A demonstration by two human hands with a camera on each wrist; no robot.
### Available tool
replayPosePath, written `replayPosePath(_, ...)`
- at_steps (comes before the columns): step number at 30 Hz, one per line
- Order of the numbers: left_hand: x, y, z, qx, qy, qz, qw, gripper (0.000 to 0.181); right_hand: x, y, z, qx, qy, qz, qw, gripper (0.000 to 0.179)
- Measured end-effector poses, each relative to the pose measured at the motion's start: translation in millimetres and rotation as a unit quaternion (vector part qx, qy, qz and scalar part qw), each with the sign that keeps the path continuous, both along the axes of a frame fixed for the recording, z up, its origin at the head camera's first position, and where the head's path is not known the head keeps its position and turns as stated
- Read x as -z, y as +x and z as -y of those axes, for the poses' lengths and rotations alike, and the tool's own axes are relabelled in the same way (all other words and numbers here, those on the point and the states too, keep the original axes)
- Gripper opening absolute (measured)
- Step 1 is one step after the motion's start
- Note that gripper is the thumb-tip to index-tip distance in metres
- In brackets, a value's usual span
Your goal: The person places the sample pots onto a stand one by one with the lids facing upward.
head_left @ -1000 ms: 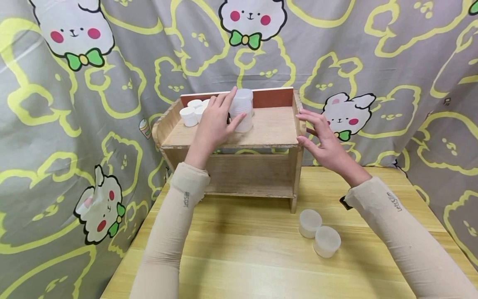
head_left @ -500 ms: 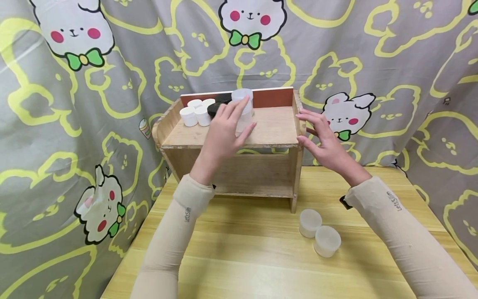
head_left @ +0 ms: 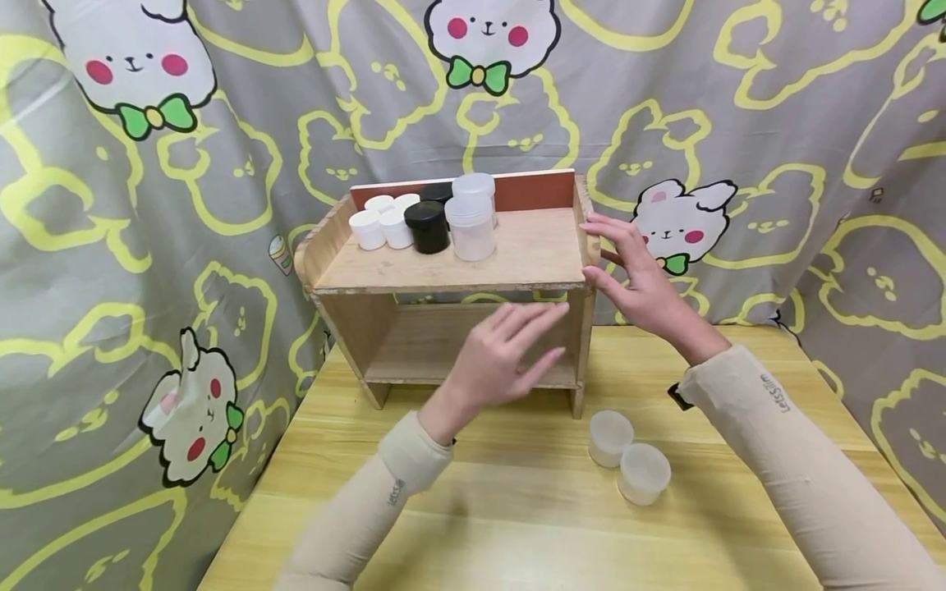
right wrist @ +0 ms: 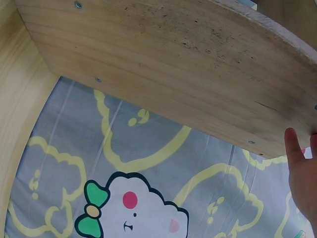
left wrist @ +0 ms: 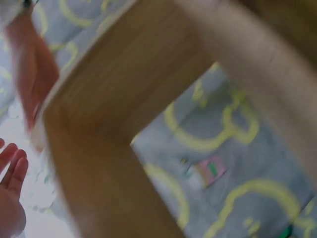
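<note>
My left hand (head_left: 506,357), its fingers extended and holding nothing, is in front of the lower opening of a small wooden shelf (head_left: 535,246). In the left wrist view the shelf frame is blurred, with part of the hand (left wrist: 11,198) at the left edge. My right hand (head_left: 643,279) touches the shelf's right side panel (right wrist: 198,74) with its fingertips and thumb. On the top board stand several white jars (head_left: 368,230), a front black jar (head_left: 427,230) with another behind, and a front clear jar (head_left: 471,234) with a second clear jar (head_left: 475,185) behind.
Two short translucent jars (head_left: 611,437) stand side by side on the wood-grain table (head_left: 532,525), right of the shelf's front. A patterned grey curtain (head_left: 244,164) hangs close behind and to both sides.
My left hand has let go of the clear jar, then moved down and right to the lower opening. The black jars are uncovered from view. The right hand stays on the side panel.
</note>
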State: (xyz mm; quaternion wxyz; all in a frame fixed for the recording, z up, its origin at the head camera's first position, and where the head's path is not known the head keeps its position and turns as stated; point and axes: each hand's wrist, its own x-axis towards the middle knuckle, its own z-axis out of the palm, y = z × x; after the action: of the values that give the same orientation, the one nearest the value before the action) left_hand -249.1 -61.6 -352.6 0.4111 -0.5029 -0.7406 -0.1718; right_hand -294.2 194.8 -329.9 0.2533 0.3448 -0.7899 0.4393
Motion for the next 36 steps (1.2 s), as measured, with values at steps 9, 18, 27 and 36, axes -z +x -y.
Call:
replayPosePath(9,87.1,5.7,-30.2,0.012,-0.168,0.159,0.9728,0.061,-1.0,0.3,0,0.003,0.007,-0.001,1.0,0.06)
replayPosePath(18,133.7,1.1,-52.9,0.0,-0.298,0.324,0.8979,0.081,-1.0,-0.4,-1,0.006,0.017,-0.002,0.9998,0.06)
replayPosePath(27,149.0,-0.9,-61.7,0.009,-0.294,0.383,0.8756,0.077,-0.1,3.6,-1,0.01,0.005,0.007,0.9999,0.061)
replayPosePath(36,150.7,-0.6,-65.7,-0.003,-0.288,0.365,0.885,0.065,-0.8,1.1,2,0.003,0.005,0.003,1.0,0.061)
